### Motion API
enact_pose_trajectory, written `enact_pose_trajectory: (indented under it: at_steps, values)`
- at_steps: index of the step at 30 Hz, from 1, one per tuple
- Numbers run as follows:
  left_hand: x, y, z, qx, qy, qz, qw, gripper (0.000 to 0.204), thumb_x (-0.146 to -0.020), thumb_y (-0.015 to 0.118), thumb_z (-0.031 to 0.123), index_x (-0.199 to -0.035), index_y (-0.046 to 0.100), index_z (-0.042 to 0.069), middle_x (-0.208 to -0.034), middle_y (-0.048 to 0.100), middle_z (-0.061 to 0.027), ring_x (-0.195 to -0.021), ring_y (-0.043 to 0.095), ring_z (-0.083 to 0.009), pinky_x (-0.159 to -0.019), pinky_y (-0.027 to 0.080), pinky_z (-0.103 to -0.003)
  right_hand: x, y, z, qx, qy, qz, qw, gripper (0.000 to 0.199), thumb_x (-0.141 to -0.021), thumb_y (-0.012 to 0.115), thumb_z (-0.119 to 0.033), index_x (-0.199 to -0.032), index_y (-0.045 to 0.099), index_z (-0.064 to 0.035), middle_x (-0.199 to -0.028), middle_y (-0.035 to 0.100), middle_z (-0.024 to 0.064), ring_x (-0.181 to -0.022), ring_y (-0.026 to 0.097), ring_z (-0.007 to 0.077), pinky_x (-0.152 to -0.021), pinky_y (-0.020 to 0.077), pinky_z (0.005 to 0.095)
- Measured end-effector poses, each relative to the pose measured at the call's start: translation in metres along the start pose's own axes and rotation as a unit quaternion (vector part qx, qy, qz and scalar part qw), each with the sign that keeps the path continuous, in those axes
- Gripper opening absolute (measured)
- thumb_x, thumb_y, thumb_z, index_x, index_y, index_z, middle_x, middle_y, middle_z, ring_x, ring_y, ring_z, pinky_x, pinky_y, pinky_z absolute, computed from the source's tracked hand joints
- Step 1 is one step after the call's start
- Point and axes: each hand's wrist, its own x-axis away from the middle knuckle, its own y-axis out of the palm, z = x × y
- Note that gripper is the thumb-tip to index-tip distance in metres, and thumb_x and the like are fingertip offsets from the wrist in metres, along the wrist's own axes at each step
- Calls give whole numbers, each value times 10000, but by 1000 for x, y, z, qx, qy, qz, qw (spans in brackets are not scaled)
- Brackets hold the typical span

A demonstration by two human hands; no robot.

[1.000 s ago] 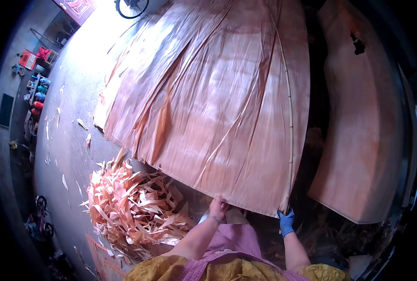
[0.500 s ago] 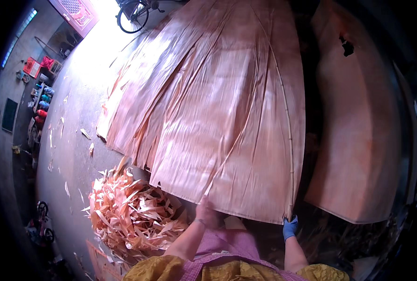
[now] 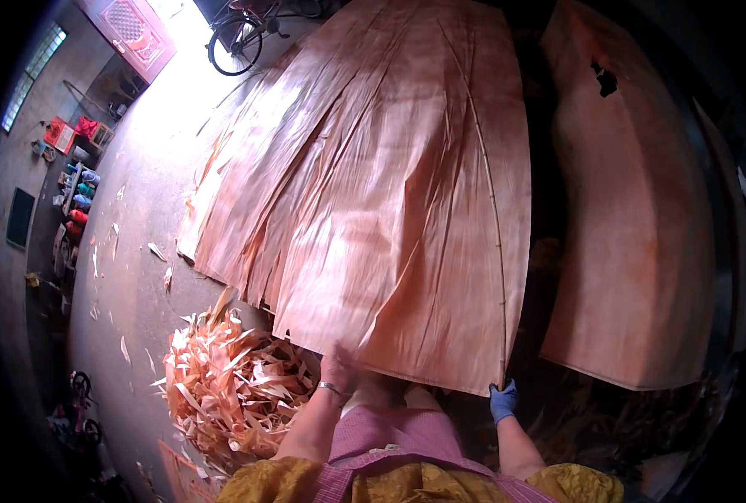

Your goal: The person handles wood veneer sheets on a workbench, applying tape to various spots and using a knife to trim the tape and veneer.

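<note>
A broad stack of thin pinkish wood veneer sheets (image 3: 339, 243) spreads out before me, its top sheet rippled with long folds. Along the right side of the top sheet lies a thin jointed bamboo pole (image 3: 498, 246). My right hand (image 3: 502, 401), in a blue glove, is closed around the pole's near end at the sheet's right corner. At the near edge of the veneer, left of a raised fold, is my bare left hand (image 3: 338, 371), a bracelet on its wrist. Its fingers are smeared by motion, so their grip does not show.
Curled veneer scraps (image 3: 230, 386) are heaped at the near left. Another veneer stack (image 3: 633, 243) stands to the right across a dark gap. A bicycle (image 3: 237, 42) and a pink door (image 3: 130, 33) are at the far left; stray shavings dot the floor.
My left hand has moved left along the near edge, and the fold there now spreads wider. My right hand and the pole's near end have shifted slightly left; the whole view has shifted a little.
</note>
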Motion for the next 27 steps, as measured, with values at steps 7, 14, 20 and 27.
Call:
enact_pose_trajectory:
  at_steps: [7, 14, 20, 27]
  values:
    - [-82, -33, 116, 38, 117, 112, 986, 430, -868, 695, 436, -1062, 616, 61, -992, 650, -69, -830, 634, -222, -711, 550, -341, 13, -7, -15, -41, -19, -14, 999, 378, -735, 781, -149, -1018, 563, -27, -917, 660, 153, -834, 644, 326, -747, 506, 417]
    - [-66, 4, 167, -138, 307, 43, 941, 121, -874, 731, 195, -865, 668, 92, -736, 605, 68, -616, 520, -58, -561, 420, -221, 42, -23, -39, 116, -116, 125, 979, 405, -726, 797, -171, -1028, 581, -9, -930, 661, 191, -838, 634, 384, -743, 497, 452]
    - [20, 53, 113, -269, 372, -87, 884, 115, -850, 746, 127, -828, 669, 44, -755, 665, 9, -695, 585, -85, -627, 489, -266, 125, -26, -87, 93, -87, 60, 990, 396, -851, 682, -408, -995, 615, -45, -867, 671, 192, -771, 639, 381, -666, 488, 442]
    - [59, 78, 109, -648, 541, -172, 507, 170, -849, 586, 220, -925, 663, 89, -830, 636, -140, -738, 627, -338, -626, 506, -447, 198, 62, -117, -174, -54, 23, 983, 340, -910, 662, -176, -1164, 586, 37, -1003, 653, 90, -856, 588, 173, -811, 487, 319]
